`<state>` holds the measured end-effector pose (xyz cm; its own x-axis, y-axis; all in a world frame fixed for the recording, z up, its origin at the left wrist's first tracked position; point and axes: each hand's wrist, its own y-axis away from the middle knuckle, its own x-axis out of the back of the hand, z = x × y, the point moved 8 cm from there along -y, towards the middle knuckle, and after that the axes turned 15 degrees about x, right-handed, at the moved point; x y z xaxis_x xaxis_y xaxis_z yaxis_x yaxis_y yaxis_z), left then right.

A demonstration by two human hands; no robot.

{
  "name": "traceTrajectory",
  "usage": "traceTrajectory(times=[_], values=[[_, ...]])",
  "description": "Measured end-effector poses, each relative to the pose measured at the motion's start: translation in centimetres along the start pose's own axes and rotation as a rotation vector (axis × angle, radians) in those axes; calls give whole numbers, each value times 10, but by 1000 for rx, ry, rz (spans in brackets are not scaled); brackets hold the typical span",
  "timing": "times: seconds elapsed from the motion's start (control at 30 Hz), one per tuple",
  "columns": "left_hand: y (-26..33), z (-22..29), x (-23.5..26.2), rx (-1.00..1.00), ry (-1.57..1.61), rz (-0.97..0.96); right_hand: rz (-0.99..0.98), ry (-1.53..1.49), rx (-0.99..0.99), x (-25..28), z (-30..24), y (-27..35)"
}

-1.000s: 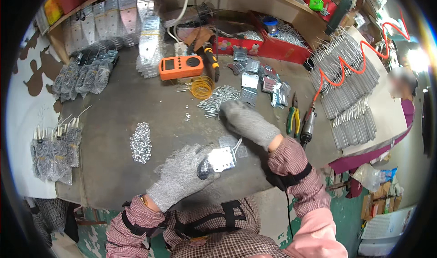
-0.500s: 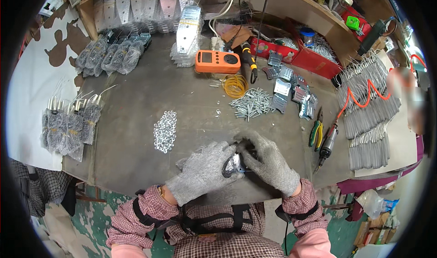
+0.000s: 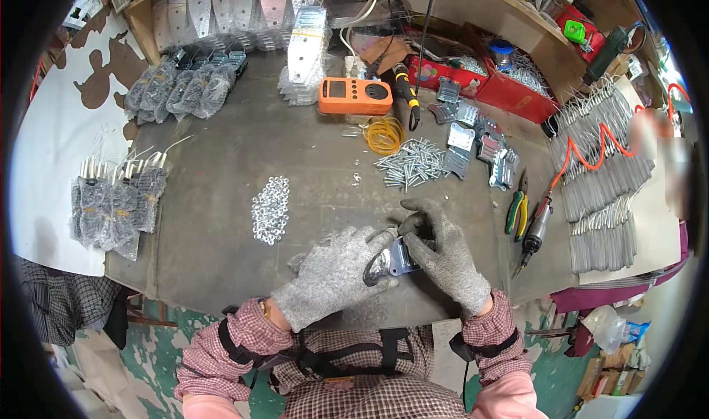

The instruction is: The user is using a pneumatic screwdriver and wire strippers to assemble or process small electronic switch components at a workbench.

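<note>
Both my hands wear grey knit gloves and meet at the near edge of the workbench. My left hand grips a small shiny metal bracket from the left. Against the same bracket, my right hand has its fingers curled over the top and right side. A pile of silver washers lies to the left of my hands. A heap of screws and several more metal brackets lie farther back on the right.
An orange meter and a coil of yellow wire sit at the back. Green-handled pliers and a powered screwdriver lie right of my hands. Bagged parts line the left edge; red bins stand back right.
My right hand came back from the brackets on the right and joined the left hand on the bracket. The view shifted so the bench sits lower in the picture.
</note>
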<state>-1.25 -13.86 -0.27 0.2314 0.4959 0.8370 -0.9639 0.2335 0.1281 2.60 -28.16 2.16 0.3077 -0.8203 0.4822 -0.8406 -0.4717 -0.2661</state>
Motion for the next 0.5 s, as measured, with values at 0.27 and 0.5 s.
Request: traceTrajectory(times=[0.27,0.5], values=[[-3,-7,-4,24,41,11,-104,118,69,-14,-27,-9],[-4,-8,0,31,84,-3,-169,491,312,-29,-36,13]])
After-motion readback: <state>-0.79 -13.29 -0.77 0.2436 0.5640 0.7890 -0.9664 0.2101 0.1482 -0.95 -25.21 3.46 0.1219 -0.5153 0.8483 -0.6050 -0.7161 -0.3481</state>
